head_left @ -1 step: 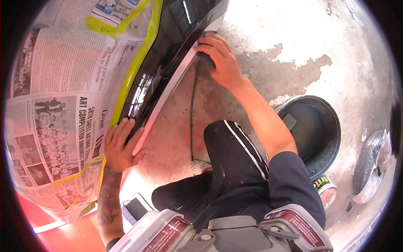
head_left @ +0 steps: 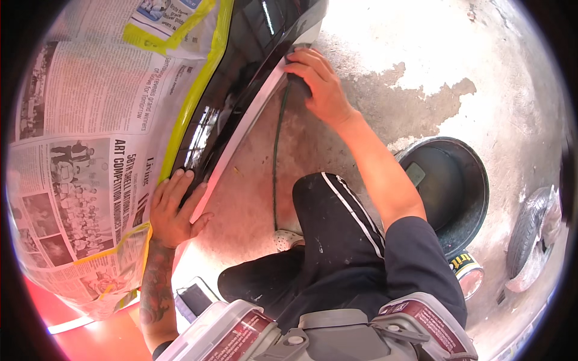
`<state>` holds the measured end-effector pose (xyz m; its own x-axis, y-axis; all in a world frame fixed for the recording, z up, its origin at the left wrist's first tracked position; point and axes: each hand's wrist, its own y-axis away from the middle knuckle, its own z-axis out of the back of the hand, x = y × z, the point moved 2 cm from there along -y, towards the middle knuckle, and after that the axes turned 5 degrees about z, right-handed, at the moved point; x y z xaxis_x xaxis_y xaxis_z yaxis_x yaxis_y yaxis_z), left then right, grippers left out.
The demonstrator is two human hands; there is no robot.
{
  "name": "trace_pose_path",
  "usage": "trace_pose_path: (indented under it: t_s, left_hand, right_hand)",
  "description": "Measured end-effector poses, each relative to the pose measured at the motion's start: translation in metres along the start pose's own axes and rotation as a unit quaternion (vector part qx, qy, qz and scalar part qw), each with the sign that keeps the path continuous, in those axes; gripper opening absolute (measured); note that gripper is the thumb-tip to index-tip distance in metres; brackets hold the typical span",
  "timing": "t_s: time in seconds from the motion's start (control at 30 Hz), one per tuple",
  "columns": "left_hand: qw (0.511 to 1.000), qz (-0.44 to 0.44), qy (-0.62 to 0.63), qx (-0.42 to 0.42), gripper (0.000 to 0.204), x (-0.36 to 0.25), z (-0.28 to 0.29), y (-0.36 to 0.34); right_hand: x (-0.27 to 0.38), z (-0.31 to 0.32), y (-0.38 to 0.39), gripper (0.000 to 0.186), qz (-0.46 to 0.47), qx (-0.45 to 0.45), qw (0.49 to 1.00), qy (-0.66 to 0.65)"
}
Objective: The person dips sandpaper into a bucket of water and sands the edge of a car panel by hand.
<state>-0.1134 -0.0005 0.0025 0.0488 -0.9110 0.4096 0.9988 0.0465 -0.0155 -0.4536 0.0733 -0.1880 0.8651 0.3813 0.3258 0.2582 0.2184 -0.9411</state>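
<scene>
I am looking down at newspaper masking (head_left: 84, 120) taped with yellow masking tape (head_left: 192, 102) along the car's glossy black panel (head_left: 241, 66). My left hand (head_left: 171, 210) is lying flat and released, fingers spread across the panel's lower edge, bracing it. Further right, my right hand (head_left: 319, 84) is clenching a dark sanding block (head_left: 298, 81) against the pale strip (head_left: 253, 117) near the panel's upper end. I judge that even, flat pressure along that edge matters. A black bucket (head_left: 475, 186) is standing on the concrete floor (head_left: 421, 54).

Harsh daylight, concrete floor (head_left: 481, 54) blown out toward one o'clock, glare streaks on the glossy black panel (head_left: 241, 66) at twelve, soft shade beneath it, fisheye bending and dark vignette at the rim, centre sharp
</scene>
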Motion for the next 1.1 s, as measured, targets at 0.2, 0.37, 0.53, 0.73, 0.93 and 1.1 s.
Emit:
trace_pose_path:
  t_s: [0.2, 0.37, 0.53, 0.73, 0.93, 1.1]
  left_hand:
    - [1.0, 0.006, 0.003, 0.003, 0.051, 0.001, 0.001, -0.001]
    - [1.0, 0.001, -0.003, 0.004, 0.05, 0.0, 0.001, 0.0]
    - [1.0, 0.002, -0.004, 0.007, 0.051, 0.0, -0.001, 0.001]
    - [1.0, 0.002, -0.013, 0.017, 0.052, 0.0, -0.001, 0.003]
    - [1.0, 0.001, -0.007, 0.017, 0.053, 0.001, -0.002, 0.001]
    - [1.0, -0.001, -0.017, 0.013, 0.053, -0.001, -0.001, 0.003]
  right_hand:
    - [0.017, -0.002, -0.002, 0.056, -0.173, -0.064, 0.982, -0.027]
    - [0.015, -0.012, 0.011, 0.076, -0.24, -0.078, 0.967, -0.041]
    - [0.01, -0.018, 0.013, 0.056, -0.271, -0.033, 0.961, 0.053]
    - [0.008, -0.01, -0.008, 0.07, -0.339, -0.058, 0.938, 0.03]
    - [0.023, -0.014, -0.004, 0.071, -0.338, 0.016, 0.94, 0.027]
    - [-0.006, -0.02, 0.002, 0.079, -0.344, -0.047, 0.934, 0.078]
